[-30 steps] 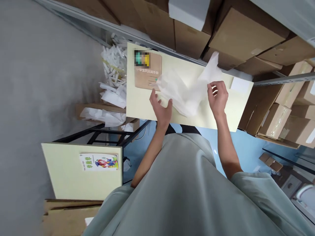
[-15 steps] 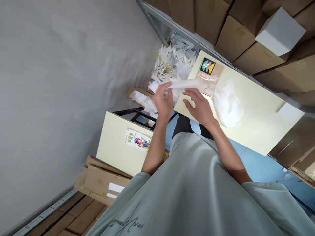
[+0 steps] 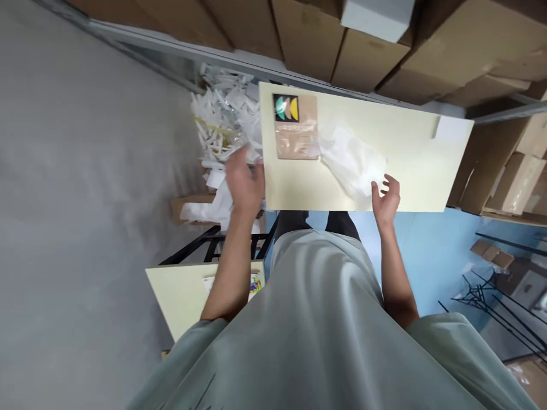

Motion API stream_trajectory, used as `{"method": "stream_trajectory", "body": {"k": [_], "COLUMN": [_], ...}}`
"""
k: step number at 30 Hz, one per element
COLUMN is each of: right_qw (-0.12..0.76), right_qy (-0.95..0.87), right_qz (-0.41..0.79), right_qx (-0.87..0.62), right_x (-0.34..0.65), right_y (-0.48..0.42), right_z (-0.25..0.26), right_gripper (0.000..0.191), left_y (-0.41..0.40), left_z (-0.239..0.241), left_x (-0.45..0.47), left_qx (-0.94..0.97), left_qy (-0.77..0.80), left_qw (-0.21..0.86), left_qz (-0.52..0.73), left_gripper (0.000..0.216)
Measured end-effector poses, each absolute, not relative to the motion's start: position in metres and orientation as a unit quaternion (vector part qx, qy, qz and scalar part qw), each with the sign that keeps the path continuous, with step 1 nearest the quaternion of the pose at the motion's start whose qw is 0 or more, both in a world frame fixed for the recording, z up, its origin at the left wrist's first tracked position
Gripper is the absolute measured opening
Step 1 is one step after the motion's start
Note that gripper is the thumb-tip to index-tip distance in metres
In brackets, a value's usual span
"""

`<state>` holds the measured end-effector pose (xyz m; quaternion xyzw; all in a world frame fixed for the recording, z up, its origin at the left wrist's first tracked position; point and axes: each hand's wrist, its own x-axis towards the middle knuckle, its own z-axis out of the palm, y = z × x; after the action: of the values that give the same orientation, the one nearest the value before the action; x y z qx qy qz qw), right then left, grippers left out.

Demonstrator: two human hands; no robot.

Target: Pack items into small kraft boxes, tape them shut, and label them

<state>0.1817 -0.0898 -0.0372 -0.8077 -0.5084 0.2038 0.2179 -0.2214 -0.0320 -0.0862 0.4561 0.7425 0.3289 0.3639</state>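
Note:
My left hand (image 3: 245, 181) is beyond the table's left edge, by a heap of white paper strips (image 3: 220, 117). Motion blurs it, but thumb and fingers look apart and I see nothing in them. Over the front of the cream tabletop (image 3: 416, 165), my right hand (image 3: 387, 200) is open with curled, spread fingers. Its thumb is at the edge of a crumpled, translucent white bag (image 3: 352, 159); whether they touch I cannot tell. To the left of that bag lies a flat brown packet in clear wrap (image 3: 297, 126), with a black label bearing green, tan and yellow shapes.
Cardboard boxes (image 3: 307, 42) line a shelf behind the table, with a white box (image 3: 378, 17) among them. A white sheet (image 3: 450, 128) lies at the tabletop's right end. At lower left stands a second cream surface (image 3: 183, 290), near a grey wall (image 3: 85, 199).
The white strip seen in my left hand no longer shows there, and that hand is beside the heap. My right hand has moved right to the white bag's edge. The view has turned.

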Motion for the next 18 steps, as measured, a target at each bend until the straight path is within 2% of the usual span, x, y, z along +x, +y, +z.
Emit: {"method": "stream_trajectory", "body": {"k": [3,5,7,11,15,18], "right_qw": [0.180,0.145,0.103,0.051,0.135,0.226], "right_qy": [-0.490,-0.504,-0.524,-0.568,-0.590,-0.599], "right_qz": [0.218,0.243,0.264,0.295,0.304,0.315], "right_qx": [-0.824,-0.816,-0.803,-0.767,-0.736,-0.700], "right_x": [0.215,0.227,0.233,0.242,0.274,0.311], "right_y": [-0.069,-0.051,-0.036,-0.019,-0.008,0.000], "right_z": [-0.071,-0.091,-0.105,-0.121,-0.126,-0.124], "right_gripper": [0.072,0.078,0.068,0.024,0.013,0.013], "left_y": [-0.006,0.009,0.020,0.022,0.006,-0.002], "left_z": [-0.073,-0.079,-0.094,-0.122,-0.127,-0.121], "left_x": [-0.115,-0.058,-0.021,0.001,0.005,0.018], "left_qx": [0.595,0.665,0.710,0.761,0.783,0.787], "left_qy": [0.577,0.513,0.497,0.515,0.515,0.515], "left_qw": [0.463,0.473,0.459,0.390,0.348,0.336], "left_qz": [0.314,0.266,0.197,0.059,0.030,0.052], "left_gripper": [0.048,0.044,0.044,0.044,0.036,0.033]}}
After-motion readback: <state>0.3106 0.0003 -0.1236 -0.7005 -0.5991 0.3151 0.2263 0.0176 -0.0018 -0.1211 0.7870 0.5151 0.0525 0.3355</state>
